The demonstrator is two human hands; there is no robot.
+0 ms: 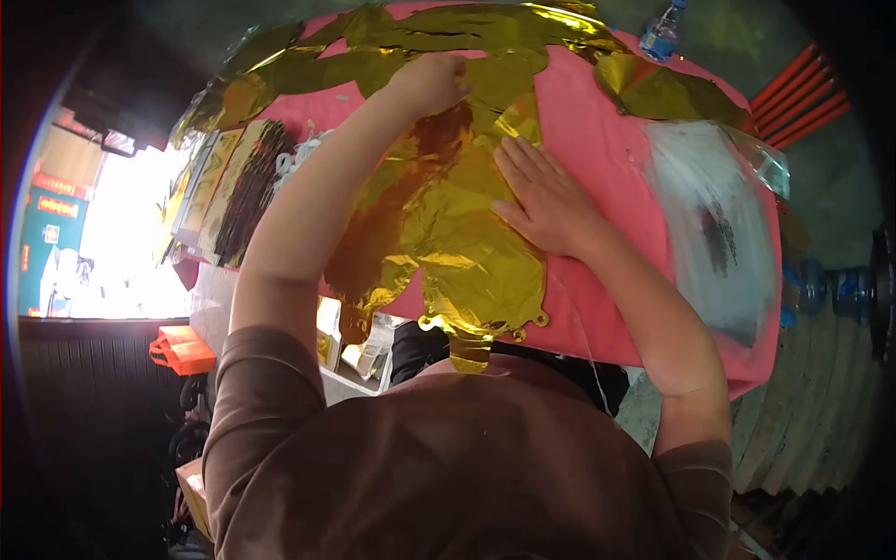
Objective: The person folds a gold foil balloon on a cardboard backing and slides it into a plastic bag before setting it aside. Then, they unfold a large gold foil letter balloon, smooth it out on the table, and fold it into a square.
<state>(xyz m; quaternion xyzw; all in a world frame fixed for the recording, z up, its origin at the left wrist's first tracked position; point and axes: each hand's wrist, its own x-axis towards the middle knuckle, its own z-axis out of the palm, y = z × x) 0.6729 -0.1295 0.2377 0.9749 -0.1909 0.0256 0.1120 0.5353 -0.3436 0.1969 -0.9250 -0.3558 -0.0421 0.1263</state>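
Note:
A large sheet of shiny gold foil (457, 205) with a scalloped outline lies on the pink cloth (607, 177) in front of me. My left hand (432, 84) is curled over the upper part of the foil, fingers bent together; what they hold, if anything, is hidden. Flat on the right side of the same foil rests my right hand (546, 201), its palm down and fingers stretched toward the upper left. The foil's lower edge, with small round tabs, hangs over the table edge near my body.
More gold foil (411, 33) spreads along the far edge. Stacked packs (224, 191) stand at the left, clear plastic bags (714, 224) at the right. A water bottle (663, 33) is at the far right, and an orange bag (182, 350) is at lower left.

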